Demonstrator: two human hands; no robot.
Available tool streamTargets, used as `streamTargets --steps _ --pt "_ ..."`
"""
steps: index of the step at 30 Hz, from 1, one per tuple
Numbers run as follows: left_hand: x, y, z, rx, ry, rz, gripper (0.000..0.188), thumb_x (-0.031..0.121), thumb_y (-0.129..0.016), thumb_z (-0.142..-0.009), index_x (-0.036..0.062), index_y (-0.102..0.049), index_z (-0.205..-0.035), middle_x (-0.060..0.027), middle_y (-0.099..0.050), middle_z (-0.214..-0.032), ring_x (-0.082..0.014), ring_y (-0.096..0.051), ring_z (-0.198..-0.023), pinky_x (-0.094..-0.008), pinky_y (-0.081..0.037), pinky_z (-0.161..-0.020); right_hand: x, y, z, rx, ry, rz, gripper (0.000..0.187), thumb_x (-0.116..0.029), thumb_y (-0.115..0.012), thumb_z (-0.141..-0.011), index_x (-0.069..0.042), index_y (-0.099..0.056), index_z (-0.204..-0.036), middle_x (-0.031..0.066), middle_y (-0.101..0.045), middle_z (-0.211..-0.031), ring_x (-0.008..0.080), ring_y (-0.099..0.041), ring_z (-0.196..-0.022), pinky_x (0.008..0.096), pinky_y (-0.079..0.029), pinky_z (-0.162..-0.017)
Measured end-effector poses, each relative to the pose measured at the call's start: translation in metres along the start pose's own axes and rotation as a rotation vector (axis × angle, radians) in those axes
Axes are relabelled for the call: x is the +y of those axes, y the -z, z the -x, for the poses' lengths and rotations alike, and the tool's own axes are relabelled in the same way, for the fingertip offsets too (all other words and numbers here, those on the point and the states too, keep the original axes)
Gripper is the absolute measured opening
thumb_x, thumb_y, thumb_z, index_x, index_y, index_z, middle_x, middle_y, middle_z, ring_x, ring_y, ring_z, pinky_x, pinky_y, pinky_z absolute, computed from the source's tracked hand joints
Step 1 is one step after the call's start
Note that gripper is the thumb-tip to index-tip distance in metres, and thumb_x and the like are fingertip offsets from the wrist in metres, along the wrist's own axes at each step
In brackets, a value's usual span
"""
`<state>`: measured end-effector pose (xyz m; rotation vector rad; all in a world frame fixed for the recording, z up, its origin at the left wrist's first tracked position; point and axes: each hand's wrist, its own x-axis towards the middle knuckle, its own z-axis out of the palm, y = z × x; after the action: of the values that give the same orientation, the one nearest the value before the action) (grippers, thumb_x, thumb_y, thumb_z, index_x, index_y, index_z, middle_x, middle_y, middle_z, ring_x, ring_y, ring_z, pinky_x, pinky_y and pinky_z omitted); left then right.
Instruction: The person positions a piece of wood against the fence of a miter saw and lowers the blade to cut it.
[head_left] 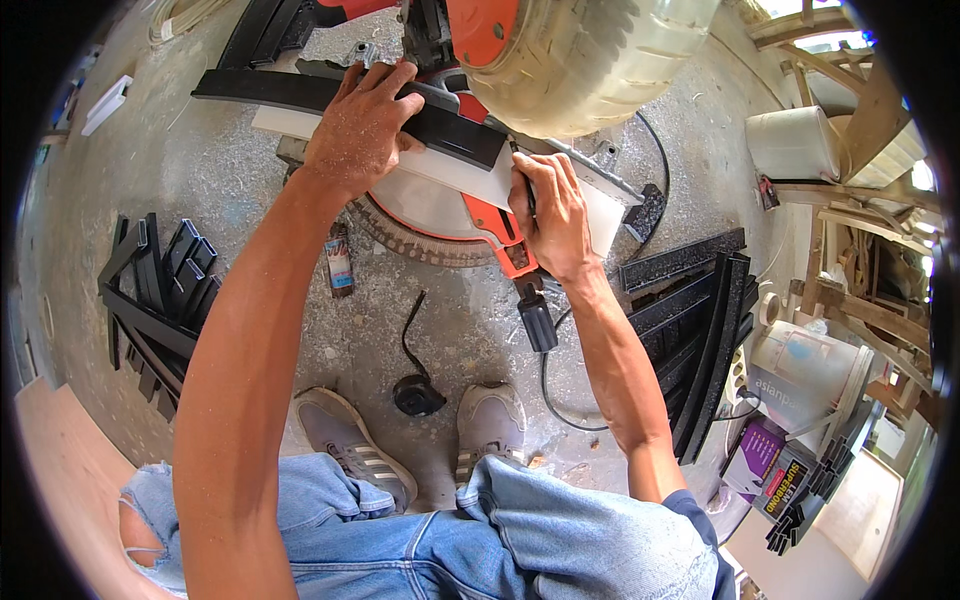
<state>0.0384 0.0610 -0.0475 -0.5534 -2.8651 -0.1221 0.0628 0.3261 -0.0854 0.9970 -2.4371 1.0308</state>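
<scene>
Black bar [458, 138] points crosswise rightward, left hand [360, 128] clamping it, right hand [556, 212] pinching pen [530, 197]

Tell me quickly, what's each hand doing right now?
Left hand: closed over a black bar, holding it.
Right hand: closed, holding a thin, dark pen-like tool.

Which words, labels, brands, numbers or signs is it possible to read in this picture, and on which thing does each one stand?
I do not copy wording or brands, only where print stands:
Purple and dark package, lower right: large yellow and white letters, legible.
Pale bucket above it: one light word, partly legible.
Small bottle: label letters too small to read.
I find no other clear text.
</scene>
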Motion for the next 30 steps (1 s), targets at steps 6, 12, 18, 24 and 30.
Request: streamTargets --steps 6,12,18,24,30 --pt "0.002 0.004 0.000 -0.004 0.010 0.049 0.040 0.019 -0.083 -0.073 0.0041 -0.069 -0.108 -0.0115 -0.050 -0.143 -0.0322 -0.045 -0.133 -0.0453 -0.037 -0.115 0.000 0.001 -0.002 -0.009 0.003 0.015 0.047 0.008 -0.070 -0.072 0.006 -0.056 -0.117 0.0193 -0.061 -0.101 0.0371 -0.058 -0.094 0.0440 -0.051 -0.085" --pt "0.000 0.000 0.000 0.006 -0.005 0.005 0.040 0.017 -0.083 -0.072 0.0042 -0.069 -0.108 -0.0118 -0.050 -0.142 -0.0320 -0.045 -0.133 -0.0454 -0.036 -0.116 -0.001 0.003 -0.002 -0.013 0.007 0.011 0.048 0.007 -0.069 -0.072 0.006 -0.056 -0.118 0.0190 -0.060 -0.102 0.0372 -0.057 -0.095 0.0441 -0.051 -0.085" --pt "0.000 0.003 0.000 0.003 0.001 0.047 0.040 0.018 -0.083 -0.072 0.0042 -0.069 -0.107 -0.0114 -0.051 -0.141 -0.0321 -0.044 -0.133 -0.0456 -0.036 -0.116 0.002 0.001 0.000 -0.033 0.000 0.017 0.048 0.006 -0.068 -0.072 0.005 -0.055 -0.118 0.0187 -0.060 -0.102 0.0375 -0.057 -0.095 0.0447 -0.050 -0.086" --pt "0.000 0.002 -0.002 -0.014 -0.015 0.069 0.036 0.018 -0.081 -0.073 0.0041 -0.067 -0.103 -0.0121 -0.051 -0.138 -0.0325 -0.045 -0.132 -0.0490 -0.034 -0.117 -0.002 0.005 -0.004 0.026 0.006 -0.031 0.041 0.007 -0.067 -0.076 0.005 -0.056 -0.115 0.0185 -0.060 -0.099 0.0374 -0.057 -0.091 0.0445 -0.050 -0.085" --pt "-0.001 0.007 0.000 -0.030 -0.016 0.097 0.036 0.019 -0.081 -0.072 0.0033 -0.066 -0.101 -0.0129 -0.051 -0.133 -0.0331 -0.045 -0.132 -0.0523 -0.032 -0.117 -0.063 0.046 0.044 0.236 0.004 -0.197 0.031 0.006 -0.067 -0.075 0.004 -0.064 -0.106 0.0161 -0.067 -0.091 0.0334 -0.065 -0.079 0.0419 -0.052 -0.074"
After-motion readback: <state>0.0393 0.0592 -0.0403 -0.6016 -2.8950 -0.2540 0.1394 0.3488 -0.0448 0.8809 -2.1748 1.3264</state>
